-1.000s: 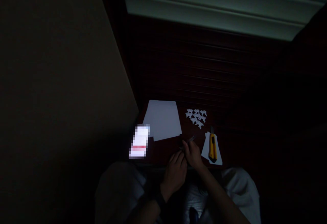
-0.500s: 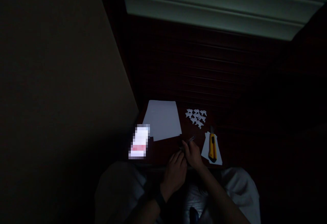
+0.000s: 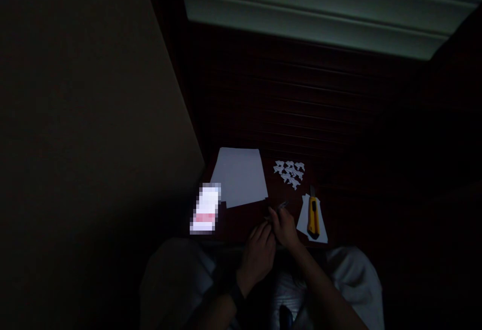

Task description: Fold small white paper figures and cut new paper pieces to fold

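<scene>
Near the front edge of the dark table, my left hand (image 3: 259,249) and my right hand (image 3: 285,227) come together, fingers closed. Between them is a small piece of folded paper (image 3: 282,205), its tip showing past my right fingers and a bit at the left by my thumb. My fingers cover most of it, and the dim light hides its shape. Right of my right hand, a yellow utility knife (image 3: 313,217) lies on small white paper sheets (image 3: 303,219), blade pointing away. Beyond my hands lie several small folded white paper figures (image 3: 289,172), grouped together.
Large white paper sheets (image 3: 241,177) lie at the table's back left. A lit phone (image 3: 205,209), its screen blurred out, overlaps their lower left corner. A wall (image 3: 94,94) rises at the left, and dark slatted panelling (image 3: 282,94) stands behind the table.
</scene>
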### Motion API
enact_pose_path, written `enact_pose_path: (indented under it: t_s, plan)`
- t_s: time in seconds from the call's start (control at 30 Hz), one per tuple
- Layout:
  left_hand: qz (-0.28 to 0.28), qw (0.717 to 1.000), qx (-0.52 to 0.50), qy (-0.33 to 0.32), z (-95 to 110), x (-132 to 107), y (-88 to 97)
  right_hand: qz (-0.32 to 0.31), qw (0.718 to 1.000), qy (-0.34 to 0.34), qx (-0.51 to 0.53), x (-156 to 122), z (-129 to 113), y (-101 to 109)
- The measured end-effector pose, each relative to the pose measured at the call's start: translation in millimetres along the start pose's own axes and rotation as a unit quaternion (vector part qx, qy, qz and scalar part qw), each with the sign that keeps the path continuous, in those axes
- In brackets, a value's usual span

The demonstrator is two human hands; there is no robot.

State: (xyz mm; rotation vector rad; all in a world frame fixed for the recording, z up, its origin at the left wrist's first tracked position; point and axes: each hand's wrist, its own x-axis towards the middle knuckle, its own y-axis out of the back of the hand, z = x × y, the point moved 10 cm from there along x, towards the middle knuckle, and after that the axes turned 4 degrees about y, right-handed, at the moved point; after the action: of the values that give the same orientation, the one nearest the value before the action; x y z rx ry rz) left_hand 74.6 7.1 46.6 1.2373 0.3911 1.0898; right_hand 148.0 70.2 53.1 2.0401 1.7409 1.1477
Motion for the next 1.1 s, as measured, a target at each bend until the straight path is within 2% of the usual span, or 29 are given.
enact_pose_path:
  t_s: [0.13,0.3,0.37,1.1]
  plan:
    - [0.003,1.000,0.000,-0.002,0,0,0.9,0.009,1.000,-0.012,0.013,0,2,2]
    - [0.005,1.000,0.001,-0.007,0,0,1.6,0.082,0.992,-0.091,0.038,-5,21,22]
    - [0.004,1.000,0.001,-0.005,0,0,2.2,0.094,0.989,-0.103,0.049,-6,23,26]
    - [0.004,1.000,-0.006,0.004,-1,0,3.7,0.045,0.996,-0.075,0.028,-5,16,15]
